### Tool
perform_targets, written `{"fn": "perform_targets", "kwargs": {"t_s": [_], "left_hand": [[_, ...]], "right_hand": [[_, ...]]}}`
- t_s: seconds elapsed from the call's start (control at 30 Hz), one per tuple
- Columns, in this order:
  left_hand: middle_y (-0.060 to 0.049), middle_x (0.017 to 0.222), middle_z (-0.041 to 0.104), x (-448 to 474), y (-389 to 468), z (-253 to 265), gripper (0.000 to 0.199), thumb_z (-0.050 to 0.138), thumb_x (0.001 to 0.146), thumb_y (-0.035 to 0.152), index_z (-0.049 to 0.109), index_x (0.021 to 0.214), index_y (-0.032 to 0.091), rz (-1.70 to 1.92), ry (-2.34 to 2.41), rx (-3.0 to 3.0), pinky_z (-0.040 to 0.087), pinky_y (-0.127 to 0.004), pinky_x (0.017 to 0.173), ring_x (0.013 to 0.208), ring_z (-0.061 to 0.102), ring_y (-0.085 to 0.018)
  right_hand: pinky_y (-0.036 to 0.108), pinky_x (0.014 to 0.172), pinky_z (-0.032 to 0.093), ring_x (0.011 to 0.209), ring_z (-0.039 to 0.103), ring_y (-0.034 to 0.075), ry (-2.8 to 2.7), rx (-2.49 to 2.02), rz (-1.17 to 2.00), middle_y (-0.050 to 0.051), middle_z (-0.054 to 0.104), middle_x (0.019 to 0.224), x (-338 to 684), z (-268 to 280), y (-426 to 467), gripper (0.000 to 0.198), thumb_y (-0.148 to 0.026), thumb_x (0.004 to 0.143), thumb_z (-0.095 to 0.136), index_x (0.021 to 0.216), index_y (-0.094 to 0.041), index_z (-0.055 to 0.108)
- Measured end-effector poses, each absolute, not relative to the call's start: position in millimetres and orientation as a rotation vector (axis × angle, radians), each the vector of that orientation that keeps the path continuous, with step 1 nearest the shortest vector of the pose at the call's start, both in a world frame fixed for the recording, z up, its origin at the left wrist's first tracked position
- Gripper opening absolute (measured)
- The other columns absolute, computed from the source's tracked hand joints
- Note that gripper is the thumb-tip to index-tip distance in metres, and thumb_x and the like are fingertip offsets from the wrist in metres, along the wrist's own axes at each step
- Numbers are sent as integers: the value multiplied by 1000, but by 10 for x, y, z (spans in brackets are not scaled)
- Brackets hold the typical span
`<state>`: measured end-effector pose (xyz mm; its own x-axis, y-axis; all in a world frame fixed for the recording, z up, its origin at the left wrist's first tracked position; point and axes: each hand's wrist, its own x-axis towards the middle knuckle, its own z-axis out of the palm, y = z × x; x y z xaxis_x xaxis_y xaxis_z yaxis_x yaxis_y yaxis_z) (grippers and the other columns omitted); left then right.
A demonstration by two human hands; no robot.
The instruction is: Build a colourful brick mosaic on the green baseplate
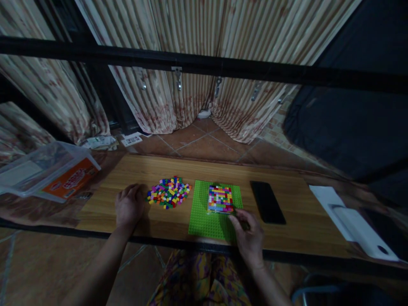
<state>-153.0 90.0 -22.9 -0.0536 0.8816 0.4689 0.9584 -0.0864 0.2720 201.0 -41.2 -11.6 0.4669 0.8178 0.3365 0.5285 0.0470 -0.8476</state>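
Observation:
My right hand (250, 236) is at the near right corner of a square, multicoloured block built of small toy bricks (220, 198). Its thumb and index finger are pinched together against that corner; whether a single brick is between them cannot be made out. The block sits on a green studded baseplate (207, 225). Left of the baseplate lies a loose pile of small toy bricks (168, 193) in many colours. My left hand (129, 206) rests on the table just left of this pile, fingers curled under and partly hidden, so anything inside is out of sight.
A black phone-like slab (267, 202) lies right of the baseplate on the wooden table (306, 225). A clear plastic box (60, 170) with an orange label stands at the left end. At the far right are white flat objects (363, 233). A dark bar (204, 63) crosses above.

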Motion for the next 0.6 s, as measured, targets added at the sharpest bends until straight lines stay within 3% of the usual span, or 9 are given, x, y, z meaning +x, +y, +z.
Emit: {"fn": "perform_targets", "kwargs": {"t_s": [0.37,0.5,0.6], "left_hand": [[-12,113,66,-1532,897,-242,36,38,87,26,65,108,15,-846,-2021,-2047,41,-40,96,105,58,-27],[-12,114,65,-1534,887,-259,35,40,87,25,65,108,15,-869,-2039,-2019,42,-39,96,103,58,-27],[-12,113,65,-1525,880,-247,35,40,86,24,66,108,15,-872,-2049,-2019,43,-40,95,103,57,-27]], "right_hand": [[36,79,50,87,63,21,-1001,-1634,419,10,67,98,2067,91,-55,40,-50,84,55,102,-15,63],[37,79,49,86,60,20,-1235,-1697,198,10,63,99,2072,326,208,39,-49,88,49,104,-17,63],[42,90,46,97,57,23,-1410,-1641,-7,10,62,102,2016,535,437,38,-46,91,43,106,-18,63]]}}
